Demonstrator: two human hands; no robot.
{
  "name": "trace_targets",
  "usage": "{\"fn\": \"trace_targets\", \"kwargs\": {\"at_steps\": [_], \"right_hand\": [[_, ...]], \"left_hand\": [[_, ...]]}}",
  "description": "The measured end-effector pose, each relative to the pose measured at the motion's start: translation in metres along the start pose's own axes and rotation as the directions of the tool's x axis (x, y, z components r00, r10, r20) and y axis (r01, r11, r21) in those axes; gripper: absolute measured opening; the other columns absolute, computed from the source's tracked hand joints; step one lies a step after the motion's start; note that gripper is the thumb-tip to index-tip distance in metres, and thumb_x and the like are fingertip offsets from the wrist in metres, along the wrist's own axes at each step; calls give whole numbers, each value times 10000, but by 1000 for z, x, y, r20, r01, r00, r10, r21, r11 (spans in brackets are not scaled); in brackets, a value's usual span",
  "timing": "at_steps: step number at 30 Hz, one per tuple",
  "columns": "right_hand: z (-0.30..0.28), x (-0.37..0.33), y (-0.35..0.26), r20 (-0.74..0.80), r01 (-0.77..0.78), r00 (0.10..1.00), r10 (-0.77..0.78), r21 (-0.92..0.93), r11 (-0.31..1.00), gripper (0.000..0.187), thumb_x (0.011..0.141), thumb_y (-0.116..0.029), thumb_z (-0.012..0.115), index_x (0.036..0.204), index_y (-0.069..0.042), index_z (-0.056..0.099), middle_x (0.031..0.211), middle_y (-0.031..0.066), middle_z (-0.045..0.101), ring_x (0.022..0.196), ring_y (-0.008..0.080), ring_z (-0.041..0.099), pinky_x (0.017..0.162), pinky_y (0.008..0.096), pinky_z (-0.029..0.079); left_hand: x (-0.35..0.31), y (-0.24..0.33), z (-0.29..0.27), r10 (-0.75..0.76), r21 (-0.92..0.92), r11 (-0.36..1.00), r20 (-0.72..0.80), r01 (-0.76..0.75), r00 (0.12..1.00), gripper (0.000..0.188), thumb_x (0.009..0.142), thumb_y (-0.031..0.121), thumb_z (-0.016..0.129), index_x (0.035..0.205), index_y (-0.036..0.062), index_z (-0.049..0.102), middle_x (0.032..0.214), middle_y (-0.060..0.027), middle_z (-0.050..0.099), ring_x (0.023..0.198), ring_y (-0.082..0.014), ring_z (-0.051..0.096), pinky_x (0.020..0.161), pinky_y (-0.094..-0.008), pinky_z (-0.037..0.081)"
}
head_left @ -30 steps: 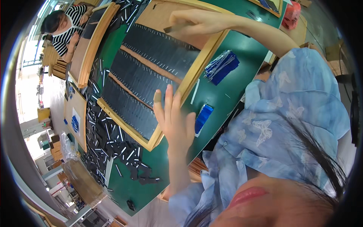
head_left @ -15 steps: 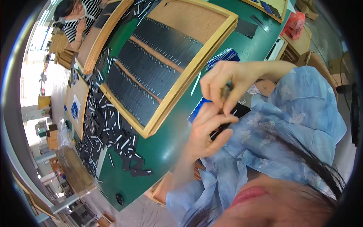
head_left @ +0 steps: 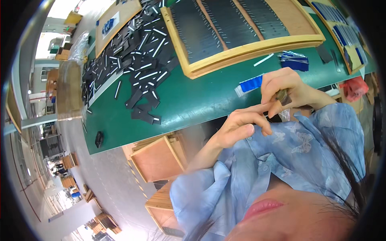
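My two hands meet in front of my chest, over the near edge of the green table (head_left: 181,106). My right hand (head_left: 287,86) is closed, its fingertips pressed together against the tip of a finger of my left hand. A small brownish-green thing (head_left: 282,96) shows within its curled fingers; its kind cannot be made out. My left hand (head_left: 243,125) has its thumb and fingers apart, some slightly bent, with nothing visible in its grasp. Just beyond the hands, a blue bundle with a pale end (head_left: 250,85) lies on the table, partly hidden by my right hand.
A wooden frame (head_left: 257,46) holding rows of black pieces lies beyond. Black pieces with white strips (head_left: 146,72) are heaped at left. A blue stack (head_left: 294,62) sits right of centre, a red bag (head_left: 356,88) at far right, and wooden trays (head_left: 157,160) below the table's edge.
The view has swung, so the table and frame appear turned and a co-worker is out of sight. My hands remain together; the black item beneath them no longer shows clearly.
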State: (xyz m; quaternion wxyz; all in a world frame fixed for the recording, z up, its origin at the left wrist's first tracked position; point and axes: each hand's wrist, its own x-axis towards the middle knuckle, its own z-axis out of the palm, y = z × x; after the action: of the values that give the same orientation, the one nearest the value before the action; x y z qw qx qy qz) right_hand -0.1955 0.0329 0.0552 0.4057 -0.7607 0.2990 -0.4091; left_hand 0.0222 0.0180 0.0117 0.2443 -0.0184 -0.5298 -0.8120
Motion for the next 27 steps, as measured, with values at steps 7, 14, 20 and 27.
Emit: {"fn": "trace_targets", "kwargs": {"at_steps": [7, 14, 20, 27], "right_hand": [[7, 15, 0, 74, -68, 995, 65, 39, 997, 157, 722, -121, 779, 802, -43, 669, 690, 38, 570, 601, 141, 521, 531, 248, 393], [-9, 3, -2, -131, -415, 896, 425, 98, 904, 123, 899, -71, 553, 946, -17, 653, 803, 39, 607, 673, 113, 545, 619, 225, 428], [-18, 0, 14, -255, -270, 942, 218, -193, 943, 139, 897, -73, 553, 982, -19, 648, 823, 41, 625, 740, 109, 564, 661, 243, 443], [-26, 10, 14, -245, -248, 948, 202, -176, 953, 105, 813, -96, 676, 869, -10, 655, 794, 43, 626, 737, 102, 570, 670, 247, 450]], "left_hand": [[-22, 14, -19, 9, 144, 990, -18, -6, 1000, 503, 898, 411, 490, 965, -67, 632, 1274, -254, 502, 861, -253, 605, 776, -364, 474], [-42, 105, -191, 616, 619, 238, -692, 749, 376, 224, 841, 80, 592, 1051, 25, 650, 995, -103, 651, 845, -183, 607, 734, -295, 475], [-64, 109, -258, 400, 547, -564, -474, 618, 785, 406, 762, 170, 691, 1153, 244, 613, 1332, -90, 458, 1228, -341, 381, 998, -473, 338], [-49, 108, -209, 598, 721, -118, -497, 683, 629, 255, 719, 77, 750, 919, 32, 599, 946, -72, 634, 913, -257, 596, 792, -343, 465]]}}
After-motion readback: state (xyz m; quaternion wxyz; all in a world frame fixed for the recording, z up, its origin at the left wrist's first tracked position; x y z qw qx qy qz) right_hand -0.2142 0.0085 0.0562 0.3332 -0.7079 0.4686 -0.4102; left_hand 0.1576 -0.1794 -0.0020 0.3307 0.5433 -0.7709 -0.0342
